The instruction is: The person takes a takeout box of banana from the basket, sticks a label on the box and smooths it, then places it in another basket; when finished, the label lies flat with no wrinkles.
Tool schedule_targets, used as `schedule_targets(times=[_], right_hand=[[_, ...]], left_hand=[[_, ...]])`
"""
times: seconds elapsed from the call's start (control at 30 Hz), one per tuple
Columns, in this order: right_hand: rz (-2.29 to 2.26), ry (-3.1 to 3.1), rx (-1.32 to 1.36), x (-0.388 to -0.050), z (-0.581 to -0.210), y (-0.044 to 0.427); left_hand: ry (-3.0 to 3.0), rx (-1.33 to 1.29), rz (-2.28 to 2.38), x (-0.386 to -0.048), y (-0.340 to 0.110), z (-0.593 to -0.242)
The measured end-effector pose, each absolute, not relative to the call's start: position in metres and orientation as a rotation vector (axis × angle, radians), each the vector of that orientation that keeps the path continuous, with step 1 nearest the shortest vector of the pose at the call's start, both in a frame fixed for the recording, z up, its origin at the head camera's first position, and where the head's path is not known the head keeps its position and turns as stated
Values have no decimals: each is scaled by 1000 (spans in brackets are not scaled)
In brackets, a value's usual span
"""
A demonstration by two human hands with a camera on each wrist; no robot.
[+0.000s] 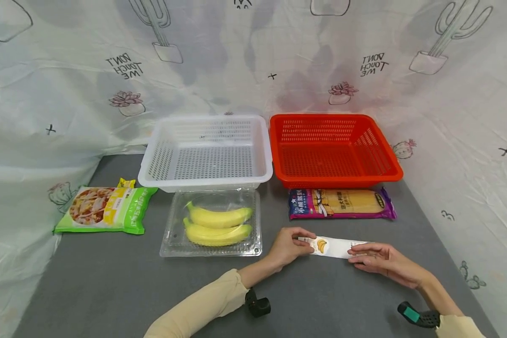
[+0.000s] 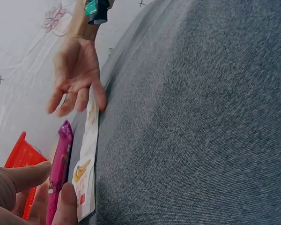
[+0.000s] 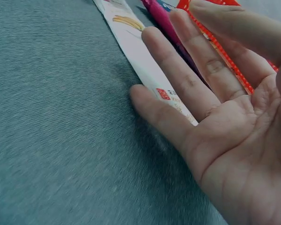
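A long white strip with a banana picture [image 1: 335, 247] lies flat on the grey table. My left hand [image 1: 288, 246] is at its left end, fingers lightly bent and spread from the thumb. At the right end, the fingers of my right hand [image 1: 390, 265] rest on or just over the strip. The right wrist view shows this hand [image 3: 243, 126] palm visible, fingers extended beside and over the strip [image 3: 140, 56]. Seen from the left wrist, thumb and fingers of the left hand [image 2: 11, 185] stand apart, one fingertip by the strip [image 2: 88, 145]. Neither hand visibly grips it.
Behind the strip lies a purple noodle packet [image 1: 342, 203], with a red basket [image 1: 338, 183] beyond. Left of that stands a white basket [image 1: 207, 183]. A clear box [image 1: 169, 244] holds two bananas [image 1: 217, 234]. Further left are a green food bag [image 1: 135, 211] and a small yellow packet [image 1: 126, 183].
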State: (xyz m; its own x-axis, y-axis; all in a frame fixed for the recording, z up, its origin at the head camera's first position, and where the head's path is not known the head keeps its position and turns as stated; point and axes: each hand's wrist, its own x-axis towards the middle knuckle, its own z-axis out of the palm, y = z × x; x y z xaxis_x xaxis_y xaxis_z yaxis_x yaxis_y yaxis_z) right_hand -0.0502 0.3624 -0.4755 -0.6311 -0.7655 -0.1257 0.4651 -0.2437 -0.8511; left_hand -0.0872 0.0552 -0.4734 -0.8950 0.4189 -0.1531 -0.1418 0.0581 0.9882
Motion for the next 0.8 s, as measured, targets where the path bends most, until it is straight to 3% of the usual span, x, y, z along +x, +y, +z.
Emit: schedule_targets(times=[0.43, 0.8], right_hand=[[-2073, 1332, -476, -70, -476, 355], [-2000, 1942, -471, -75, -489, 304]], left_hand=[[2037, 282, 1927, -95, 60, -480], [2224, 374, 1821, -91, 58, -490]])
